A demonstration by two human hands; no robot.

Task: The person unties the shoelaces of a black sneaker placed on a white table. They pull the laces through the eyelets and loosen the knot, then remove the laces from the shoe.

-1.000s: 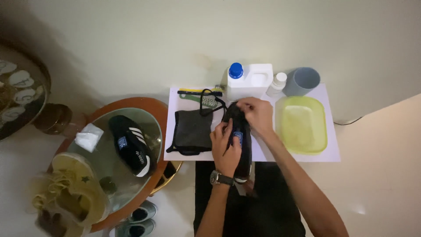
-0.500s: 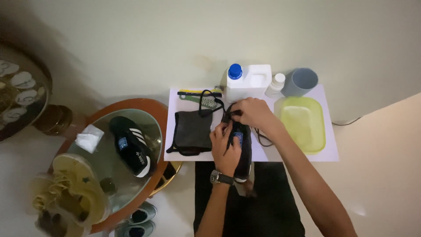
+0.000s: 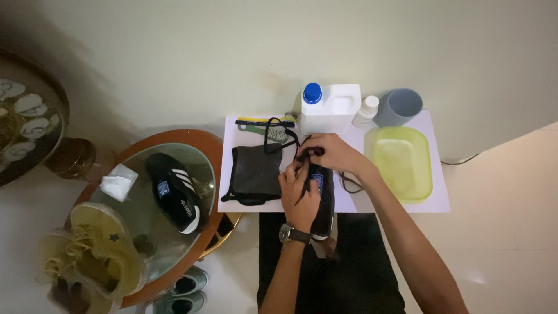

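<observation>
the left hand (image 3: 300,195) wraps around a black shoe (image 3: 323,200) and holds it steady on the white sheet (image 3: 439,197), toe toward the person. the right hand (image 3: 330,154), just beyond the left one, is pinched narrow on the black lace (image 3: 343,183) at the top of the shoe; a loop of that lace trails out to the right of the hand. it looks like the lace-working step, the fingers busy at the eyelets, though whether the lace goes in or comes out cannot be told. the next move seems to call for a fine pinch and a firm hold on the shoe so it does not twist. left of the left hand lies a dark cloth bag (image 3: 256,173). beyond the right hand stands a white jug with a blue cap (image 3: 329,109), to its right a yellow-green tub (image 3: 403,163).
</observation>
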